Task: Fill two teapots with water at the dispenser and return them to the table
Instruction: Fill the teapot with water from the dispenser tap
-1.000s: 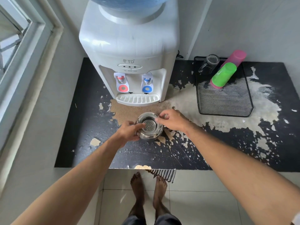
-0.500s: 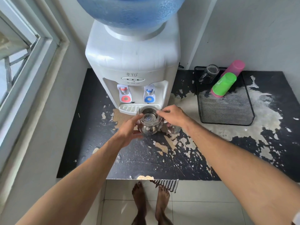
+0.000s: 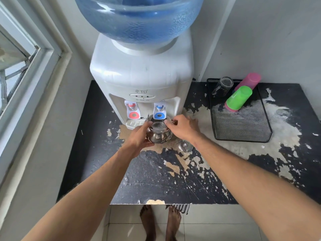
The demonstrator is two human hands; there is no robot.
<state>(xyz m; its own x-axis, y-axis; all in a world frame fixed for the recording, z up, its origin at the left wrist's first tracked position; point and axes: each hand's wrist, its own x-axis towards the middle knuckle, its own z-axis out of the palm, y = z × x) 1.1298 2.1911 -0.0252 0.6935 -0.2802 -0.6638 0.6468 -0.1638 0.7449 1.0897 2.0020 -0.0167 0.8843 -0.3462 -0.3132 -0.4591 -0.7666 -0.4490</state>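
Peeling black surface (image 3: 97, 136), dispenser (image 3: 141, 75) at back. Both hands grip pot (image 3: 157, 134): left hand (image 3: 139, 138) round body, right hand (image 3: 183, 126) pinching rim, steadying mouth under blue tap (image 3: 159, 111). Lid (image 3: 185, 146) set aside.

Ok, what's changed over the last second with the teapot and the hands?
Both hands carried the teapot away from the person, off the bare tabletop to just under the blue tap. The left hand still holds its body, the right hand its rim. The lid now shows on the table. Mesh tray and cups unchanged.
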